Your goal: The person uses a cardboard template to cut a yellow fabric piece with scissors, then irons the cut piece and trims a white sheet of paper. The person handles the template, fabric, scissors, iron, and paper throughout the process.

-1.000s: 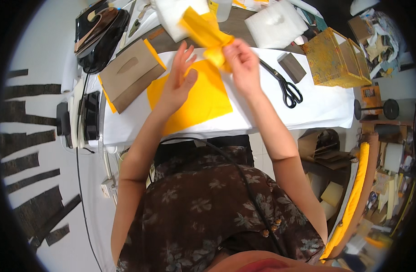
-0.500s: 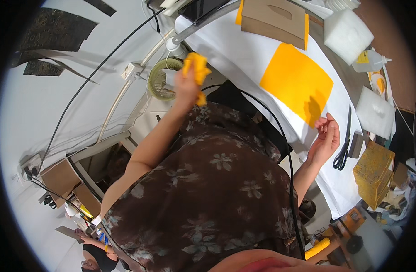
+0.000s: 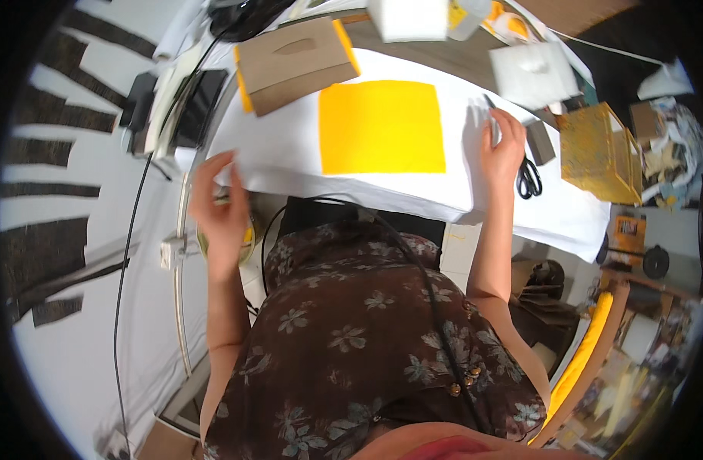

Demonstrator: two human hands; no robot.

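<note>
Empty-handed on the left, fingertips down on the right: the left hand (image 3: 219,211) hangs with fingers loosely spread off the near-left corner of the white table (image 3: 290,157), clamped on nothing, above a round greenish container (image 3: 248,238) set below the table edge; what that container holds cannot be made out behind the hand; the right hand (image 3: 503,149) rests flat and open on the tabletop, fingers extended and gripping nothing; black-handled scissors (image 3: 526,172) lie just beside it at about 4 o'clock, their blades hidden behind the fingers, their long axis running roughly 11 to 5 o'clock; the right hand is plainly the nearer of the two to them. A square yellow sheet (image 3: 382,126) lies flat mid-table at 9 o'clock from the right hand and at roughly 1 o'clock from the left hand, near the first and well apart from the second. Beyond the sheet at 11 o'clock sits a brown cardboard tissue box (image 3: 294,65) with an oval slot in its top, contents not visible; two white boxes (image 3: 531,73) stand along the far edge, closed as far as can be told; a gold patterned box (image 3: 596,149) sits at 3 o'clock from the scissors, its inside unseen; dark cables (image 3: 133,230) trail down the left side.
</note>
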